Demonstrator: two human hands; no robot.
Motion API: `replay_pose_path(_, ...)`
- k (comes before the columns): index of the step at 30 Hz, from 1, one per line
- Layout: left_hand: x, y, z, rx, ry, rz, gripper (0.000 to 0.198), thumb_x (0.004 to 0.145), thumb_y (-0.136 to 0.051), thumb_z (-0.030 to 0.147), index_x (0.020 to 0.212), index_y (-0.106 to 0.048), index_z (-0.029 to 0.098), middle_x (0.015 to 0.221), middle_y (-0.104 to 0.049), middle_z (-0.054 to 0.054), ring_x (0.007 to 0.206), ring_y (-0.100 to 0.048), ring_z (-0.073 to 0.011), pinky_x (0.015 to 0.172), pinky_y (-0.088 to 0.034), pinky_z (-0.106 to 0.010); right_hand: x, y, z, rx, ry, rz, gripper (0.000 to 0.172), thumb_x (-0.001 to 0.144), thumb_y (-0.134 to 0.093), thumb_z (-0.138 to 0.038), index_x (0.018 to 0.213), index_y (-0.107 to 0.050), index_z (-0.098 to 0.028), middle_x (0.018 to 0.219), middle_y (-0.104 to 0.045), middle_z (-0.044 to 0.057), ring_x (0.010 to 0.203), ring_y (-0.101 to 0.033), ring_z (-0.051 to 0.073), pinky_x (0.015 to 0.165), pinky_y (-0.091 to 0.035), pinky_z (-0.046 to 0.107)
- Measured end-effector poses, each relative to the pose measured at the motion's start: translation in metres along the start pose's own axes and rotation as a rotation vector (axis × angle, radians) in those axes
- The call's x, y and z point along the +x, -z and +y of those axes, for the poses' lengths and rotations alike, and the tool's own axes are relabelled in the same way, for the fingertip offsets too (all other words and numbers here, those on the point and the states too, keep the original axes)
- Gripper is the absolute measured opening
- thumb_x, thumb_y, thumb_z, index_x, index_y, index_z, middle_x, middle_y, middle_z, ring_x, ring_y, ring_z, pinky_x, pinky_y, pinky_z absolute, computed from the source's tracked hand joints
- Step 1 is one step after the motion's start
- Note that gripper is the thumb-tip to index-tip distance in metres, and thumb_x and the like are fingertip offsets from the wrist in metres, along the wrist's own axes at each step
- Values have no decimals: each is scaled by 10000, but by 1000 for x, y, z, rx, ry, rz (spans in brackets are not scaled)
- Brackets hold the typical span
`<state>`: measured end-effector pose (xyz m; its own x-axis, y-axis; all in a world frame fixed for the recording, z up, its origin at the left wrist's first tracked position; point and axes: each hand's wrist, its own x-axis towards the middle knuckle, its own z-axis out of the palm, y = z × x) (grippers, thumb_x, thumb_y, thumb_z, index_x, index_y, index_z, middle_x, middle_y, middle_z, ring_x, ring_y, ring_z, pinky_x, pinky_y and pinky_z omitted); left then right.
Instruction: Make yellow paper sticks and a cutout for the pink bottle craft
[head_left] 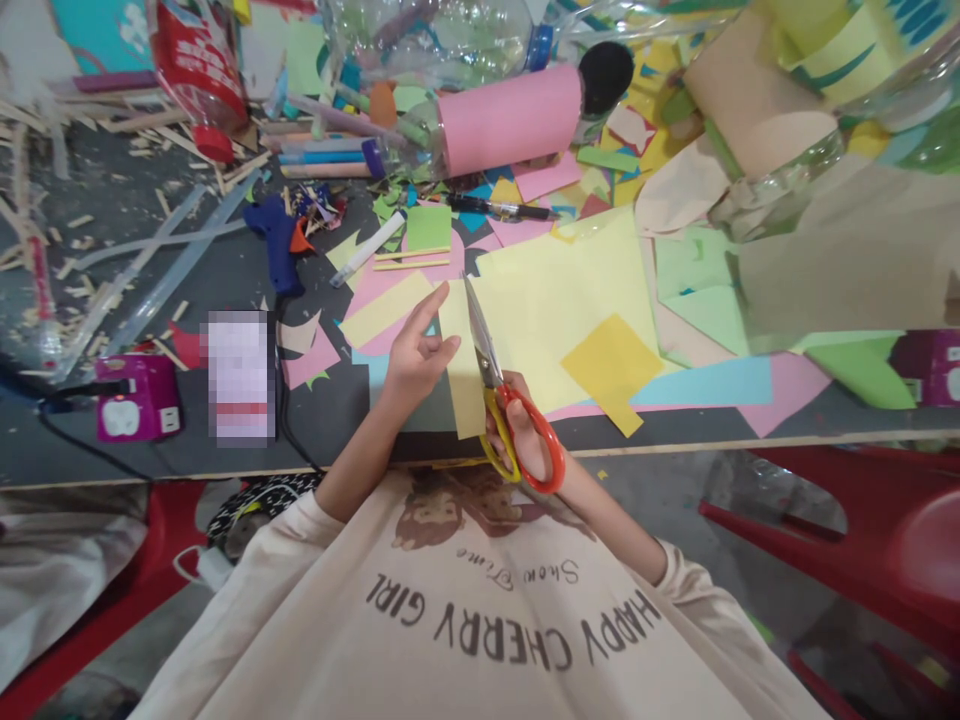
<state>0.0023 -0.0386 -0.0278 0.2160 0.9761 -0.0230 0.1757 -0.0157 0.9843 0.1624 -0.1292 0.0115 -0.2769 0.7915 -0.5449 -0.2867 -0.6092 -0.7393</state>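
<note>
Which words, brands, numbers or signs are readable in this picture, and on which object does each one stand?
"HAPPY CHERRY GIRL": on the shirt, upside down.
"Show Time": also on the shirt, upside down.
Red bottle label: too blurred to read.
Left purple box marks: too small.
Pixelated rectangle: unreadable.

The right hand [525, 428] holds red-and-yellow scissors [489, 368] along a pale yellow strip [463, 392], the left hand [417, 352] at its other edge.

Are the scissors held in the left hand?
No, the right hand holds the scissors by their red and yellow handles.
</note>
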Motion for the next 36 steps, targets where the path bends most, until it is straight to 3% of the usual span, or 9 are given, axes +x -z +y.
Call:
replay_pose_path(5, 1, 2, -7, 15, -9, 46, 660, 811, -631, 594, 1376, -520, 271, 1477, -489, -119, 998, -660, -209, 638, -573, -228, 0, -3, 3, 21, 37, 23, 604, 751, -486, -804, 1026, -351, -283, 680, -399, -76, 413, -326, 64, 295, -247, 197)
replay_pose_path(10, 1, 5, -8, 31, -37, 127, 647, 800, -635, 608, 1354, -543, 285, 1406, -567, -82, 1057, -652, -227, 939, -561, -396, -11, 10, -8, -45, 115, 81, 380, 882, -487, -624, 1040, -387, -293, 646, -439, -71, 378, -312, 65, 319, -270, 218)
replay_pose_path(16, 0, 9, -3, -2, -38, 132, 638, 793, -623, 635, 1343, -553, 319, 1430, -551, -64, 991, -664, -221, 936, -556, -433, -18, 73, -45, -612, 277, 433, 456, 854, -582, -469, 1255, -445, -300, 804, -598, 10, 557, -542, 153, 450, -442, 290)
replay_pose_path(19, 0, 10, -7, -12, -44, 124, 622, 808, -606, 633, 1347, -543, 329, 1431, -549, -69, 977, -672, -223, 879, -572, -405, -15, 108, -56, -1071, 443, 628, 427, 804, -631, -373, 1212, -582, -258, 1056, -677, 85, 917, -646, 251, 771, -539, 412)
replay_pose_path(23, 4, 8, -12, 18, -86, 174, 653, 796, -601, 659, 1320, -569, 271, 1389, -580, -91, 1191, -594, -256, 1009, -500, -405, -13, 147, -61, -1345, 469, 582, 419, 798, -613, -354, 1200, -632, -238, 959, -695, 83, 865, -651, 250, 798, -534, 433)
replay_pose_path(26, 6, 5, -15, 17, -80, 227, 674, 762, -627, 680, 1272, -612, 239, 1291, -631, -96, 1170, -596, -239, 999, -494, -371, -18, 163, -67, -1433, 485, 590, 417, 834, -573, -370, 1218, -634, -218, 932, -692, 101, 844, -644, 256, 794, -526, 448)
replay_pose_path(29, 6, 3, -16, 5, -13, 244, 617, 779, -630, 655, 1234, -646, 238, 844, -666, -30, 776, -623, -155, 735, -539, -296, -23, 157, -75, -1518, 496, 626, 380, 888, -515, -405, 1179, -661, -210, 1028, -690, 151, 963, -635, 295, 851, -506, 483)
replay_pose_path(32, 3, 4, -9, -19, 21, 234, 530, 802, -657, 577, 1205, -666, 234, 605, -486, 41, 514, -407, -87, 544, -437, -248, -18, 129, -79, -1444, 673, 758, 323, 908, -493, -413, 1054, -692, -203, 1036, -692, 157, 1018, -634, 298, 883, -501, 493)
replay_pose_path(36, -1, 7, 11, -17, -14, 150, 419, 844, -649, 459, 1207, -660, 249, 664, -528, 23, 513, -381, -82, 518, -403, -234, 5, 78, -75, -1105, 736, 411, 266, 914, -498, -419, 808, -652, -229, 816, -701, 72, 792, -658, 207, 697, -527, 369)
